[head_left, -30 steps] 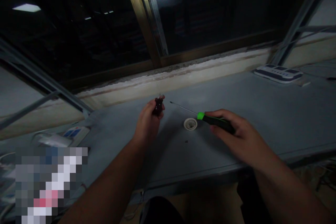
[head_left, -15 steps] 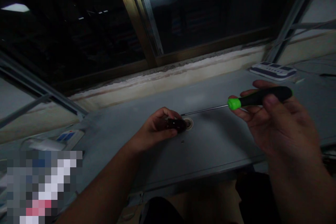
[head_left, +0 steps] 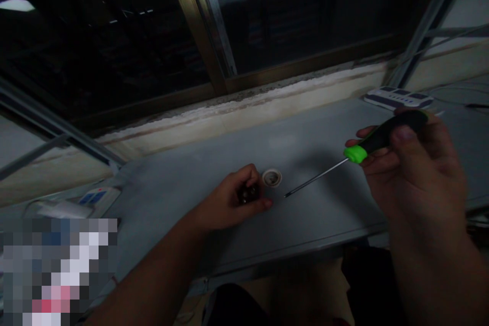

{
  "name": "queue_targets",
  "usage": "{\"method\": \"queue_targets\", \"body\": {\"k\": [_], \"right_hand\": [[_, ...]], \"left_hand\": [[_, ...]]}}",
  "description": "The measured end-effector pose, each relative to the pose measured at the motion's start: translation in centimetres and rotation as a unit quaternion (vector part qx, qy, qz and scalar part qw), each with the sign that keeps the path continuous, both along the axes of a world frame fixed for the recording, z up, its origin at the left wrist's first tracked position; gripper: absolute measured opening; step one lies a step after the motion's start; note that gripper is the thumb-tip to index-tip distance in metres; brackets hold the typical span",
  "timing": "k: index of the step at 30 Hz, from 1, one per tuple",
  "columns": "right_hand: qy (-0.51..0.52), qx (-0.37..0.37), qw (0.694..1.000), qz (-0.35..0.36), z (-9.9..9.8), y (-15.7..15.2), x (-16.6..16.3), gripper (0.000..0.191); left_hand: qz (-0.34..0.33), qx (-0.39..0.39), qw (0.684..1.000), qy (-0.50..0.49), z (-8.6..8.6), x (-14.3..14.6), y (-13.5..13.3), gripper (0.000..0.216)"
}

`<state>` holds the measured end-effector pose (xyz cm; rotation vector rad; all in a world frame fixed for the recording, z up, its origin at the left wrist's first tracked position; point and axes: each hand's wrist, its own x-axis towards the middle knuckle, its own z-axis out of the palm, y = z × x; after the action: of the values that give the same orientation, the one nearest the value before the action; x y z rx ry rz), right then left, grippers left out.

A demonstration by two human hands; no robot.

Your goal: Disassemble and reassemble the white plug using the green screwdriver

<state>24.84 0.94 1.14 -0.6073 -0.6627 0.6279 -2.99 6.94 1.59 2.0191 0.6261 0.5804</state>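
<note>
Slanting down leftward, the screwdriver (head_left: 355, 154) points toward the left hand (head_left: 226, 205).

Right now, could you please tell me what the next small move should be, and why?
I would probably turn the dark piece in the left hand so more of it shows: that hand partly covers it, and the screwdriver in the right hand is clear of it.

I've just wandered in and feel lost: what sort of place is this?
Probably a workshop or lab, though it's dim: there's a grey bench, what looks like a power strip on it, and a screwdriver in the right hand.
</note>
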Motion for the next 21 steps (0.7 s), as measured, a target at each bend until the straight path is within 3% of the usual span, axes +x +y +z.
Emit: {"method": "queue_targets", "body": {"k": [7,10,12,16,21], "right_hand": [[-0.054,0.014,0.998,-0.020,-0.1,0.0,0.1,0.027],[-0.078,0.026,0.996,-0.020,0.1,-0.4,-0.6,0.033],[-0.085,0.033,0.995,-0.027,0.2,-0.5,-0.9,0.039],[-0.103,0.049,0.992,-0.061,0.5,-0.6,-1.1,0.039],[-0.149,0.063,0.982,-0.099,1.2,-0.9,-2.3,0.045]], "left_hand": [[-0.049,0.139,0.982,0.120,1.0,0.6,-0.7,0.039],[-0.081,0.154,0.974,0.144,1.5,0.8,-1.4,0.020],[-0.093,0.152,0.969,0.172,1.7,1.0,-2.0,0.021],[-0.056,0.161,0.954,0.248,1.4,1.8,-2.6,0.020],[-0.033,0.177,0.943,0.280,0.7,2.5,-2.5,0.036]]}}
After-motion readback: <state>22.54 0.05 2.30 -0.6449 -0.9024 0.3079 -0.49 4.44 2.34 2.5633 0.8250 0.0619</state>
